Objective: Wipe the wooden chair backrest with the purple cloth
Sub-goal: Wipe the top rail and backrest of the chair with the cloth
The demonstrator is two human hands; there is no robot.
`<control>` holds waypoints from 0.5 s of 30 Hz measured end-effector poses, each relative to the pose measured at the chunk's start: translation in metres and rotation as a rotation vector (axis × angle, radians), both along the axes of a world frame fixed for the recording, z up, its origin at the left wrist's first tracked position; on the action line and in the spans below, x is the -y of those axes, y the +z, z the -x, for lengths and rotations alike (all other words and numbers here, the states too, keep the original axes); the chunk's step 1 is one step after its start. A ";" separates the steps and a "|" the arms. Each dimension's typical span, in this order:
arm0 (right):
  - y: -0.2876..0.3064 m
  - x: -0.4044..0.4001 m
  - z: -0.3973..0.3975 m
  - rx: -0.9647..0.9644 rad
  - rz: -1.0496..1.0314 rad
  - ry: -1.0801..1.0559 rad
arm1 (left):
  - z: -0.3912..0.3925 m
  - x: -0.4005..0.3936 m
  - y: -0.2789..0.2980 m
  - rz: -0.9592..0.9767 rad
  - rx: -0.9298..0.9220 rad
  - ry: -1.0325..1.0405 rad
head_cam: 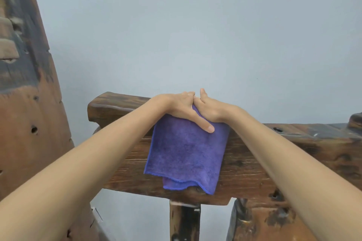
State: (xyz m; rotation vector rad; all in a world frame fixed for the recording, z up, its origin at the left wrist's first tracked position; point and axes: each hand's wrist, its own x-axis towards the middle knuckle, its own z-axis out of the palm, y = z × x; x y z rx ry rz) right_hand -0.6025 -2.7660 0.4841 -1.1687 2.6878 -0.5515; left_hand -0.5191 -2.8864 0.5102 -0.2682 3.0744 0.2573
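The purple cloth [186, 152] hangs folded over the top edge of the dark wooden chair backrest [254, 162] and covers its front face. Both my hands sit side by side on the cloth at the rail's top. My left hand [180, 108] grips the cloth over the rail, with its thumb stretched down across the cloth's front and its fingers going over the back edge. My right hand [210, 109] touches the left one and clamps the cloth's upper right part the same way. Its fingertips are hidden behind the rail.
A tall, weathered wooden slab [25, 94] stands at the left. A wooden post [184, 221] and a thick support [260, 223] hold the backrest from below. A plain grey wall [195, 25] is close behind the rail.
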 end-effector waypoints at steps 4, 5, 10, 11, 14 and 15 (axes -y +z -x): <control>-0.009 -0.019 -0.015 -0.051 -0.019 -0.017 | -0.014 -0.017 -0.006 0.180 -0.009 -0.058; -0.011 -0.025 -0.021 -0.090 -0.012 -0.003 | -0.019 -0.021 -0.009 0.223 -0.029 -0.086; -0.025 -0.065 -0.038 -0.231 -0.043 0.078 | -0.037 -0.037 -0.024 0.372 -0.010 -0.267; -0.028 -0.072 -0.038 -0.241 -0.059 0.095 | -0.037 -0.037 -0.026 0.394 -0.006 -0.292; -0.031 -0.074 -0.031 -0.203 -0.067 0.086 | -0.031 -0.039 -0.030 0.429 -0.016 -0.294; -0.029 -0.068 -0.026 -0.189 -0.059 0.065 | -0.024 -0.041 -0.029 0.438 -0.033 -0.274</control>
